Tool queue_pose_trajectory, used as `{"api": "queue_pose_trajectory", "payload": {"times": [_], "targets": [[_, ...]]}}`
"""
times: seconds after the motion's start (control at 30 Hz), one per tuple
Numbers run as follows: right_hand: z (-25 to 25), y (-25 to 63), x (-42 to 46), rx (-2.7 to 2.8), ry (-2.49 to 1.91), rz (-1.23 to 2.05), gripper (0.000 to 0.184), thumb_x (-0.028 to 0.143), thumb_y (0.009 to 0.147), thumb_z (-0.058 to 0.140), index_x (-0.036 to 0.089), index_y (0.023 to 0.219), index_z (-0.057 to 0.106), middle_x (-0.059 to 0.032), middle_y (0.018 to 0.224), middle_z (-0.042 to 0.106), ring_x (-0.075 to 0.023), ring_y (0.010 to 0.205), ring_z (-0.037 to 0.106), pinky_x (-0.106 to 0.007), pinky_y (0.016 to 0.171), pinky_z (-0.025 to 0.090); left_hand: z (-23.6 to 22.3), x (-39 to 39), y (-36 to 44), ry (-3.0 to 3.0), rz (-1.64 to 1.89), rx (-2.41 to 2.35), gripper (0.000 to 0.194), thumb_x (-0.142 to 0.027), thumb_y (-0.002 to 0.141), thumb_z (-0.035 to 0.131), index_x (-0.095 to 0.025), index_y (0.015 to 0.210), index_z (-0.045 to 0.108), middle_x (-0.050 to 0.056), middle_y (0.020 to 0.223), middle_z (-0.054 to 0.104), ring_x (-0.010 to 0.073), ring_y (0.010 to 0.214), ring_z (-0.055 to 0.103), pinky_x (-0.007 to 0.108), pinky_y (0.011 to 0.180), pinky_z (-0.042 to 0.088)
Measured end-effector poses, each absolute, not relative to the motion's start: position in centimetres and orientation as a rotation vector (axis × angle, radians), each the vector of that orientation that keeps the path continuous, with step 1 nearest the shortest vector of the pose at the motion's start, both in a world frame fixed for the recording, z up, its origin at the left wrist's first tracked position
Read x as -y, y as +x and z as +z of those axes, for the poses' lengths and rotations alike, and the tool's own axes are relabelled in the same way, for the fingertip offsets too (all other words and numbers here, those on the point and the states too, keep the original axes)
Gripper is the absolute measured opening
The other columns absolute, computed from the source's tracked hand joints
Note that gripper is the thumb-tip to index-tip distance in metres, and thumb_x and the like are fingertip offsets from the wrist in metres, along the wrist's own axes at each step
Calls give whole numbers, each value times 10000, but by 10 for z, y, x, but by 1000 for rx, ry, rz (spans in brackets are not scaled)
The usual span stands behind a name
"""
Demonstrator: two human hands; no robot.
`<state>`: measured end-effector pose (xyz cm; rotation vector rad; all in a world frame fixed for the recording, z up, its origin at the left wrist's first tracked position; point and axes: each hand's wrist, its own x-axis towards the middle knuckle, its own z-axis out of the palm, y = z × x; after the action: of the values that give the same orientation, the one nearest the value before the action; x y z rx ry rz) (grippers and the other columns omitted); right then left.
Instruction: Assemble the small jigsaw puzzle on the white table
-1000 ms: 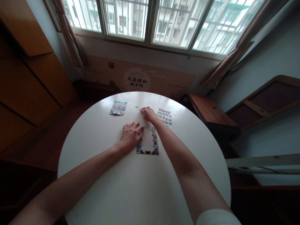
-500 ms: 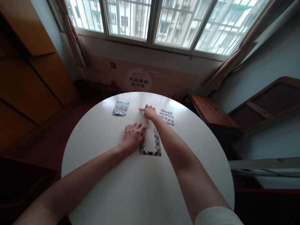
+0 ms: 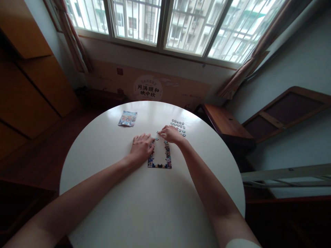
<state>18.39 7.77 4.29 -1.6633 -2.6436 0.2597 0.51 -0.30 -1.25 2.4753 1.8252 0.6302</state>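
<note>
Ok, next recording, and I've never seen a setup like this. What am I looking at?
There is no machine here: these are a person's own two bare hands, seen by one camera worn on the head, looking forward and down.

On the round white table lies a partly built jigsaw puzzle, with its left, right and near sides in place and its middle open. Beyond it to the right are loose pieces in rows; to the far left lies a printed packet.

The left hand rests palm down over the puzzle's left side. The right hand has a small piece at its fingertips, near the puzzle's far end; whether it is pinched or just touched is too small to tell.
</note>
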Motion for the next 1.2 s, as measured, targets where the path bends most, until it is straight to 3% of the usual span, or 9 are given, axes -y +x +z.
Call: {"api": "queue_pose_trajectory", "payload": {"times": [0.43,0.67,0.87,1.2], "targets": [[29,183,-79,2489,-1595,240,199,283,831,668,255,1011,747,-90,1139,591,-261,1117,483,-354,965,366,-10,5,4,2499,602,-1830,339,-352,932,422,-291,1209,609,58,1395,542,274,1303,446,495,1073,302],[29,180,-84,2388,-1707,483,212,304,736,730,227,933,759,-67,1037,644,-217,972,572,-297,841,434,-10,4,3,2481,580,-1831,340,-348,924,439,-296,1217,603,55,1410,528,266,1320,429,488,1093,283],[32,185,-86,2385,-1635,687,232,218,711,744,175,938,726,-32,890,703,-150,802,621,-230,694,431,-11,4,2,2491,569,-1838,336,-353,931,428,-287,1211,600,51,1414,527,265,1318,433,478,1091,286],[37,184,-81,2478,-1529,699,185,188,714,743,192,899,748,-25,889,723,-136,790,638,-214,689,434,-9,5,2,2496,593,-1821,335,-346,927,438,-289,1212,605,53,1408,531,268,1317,435,484,1090,289]]}}
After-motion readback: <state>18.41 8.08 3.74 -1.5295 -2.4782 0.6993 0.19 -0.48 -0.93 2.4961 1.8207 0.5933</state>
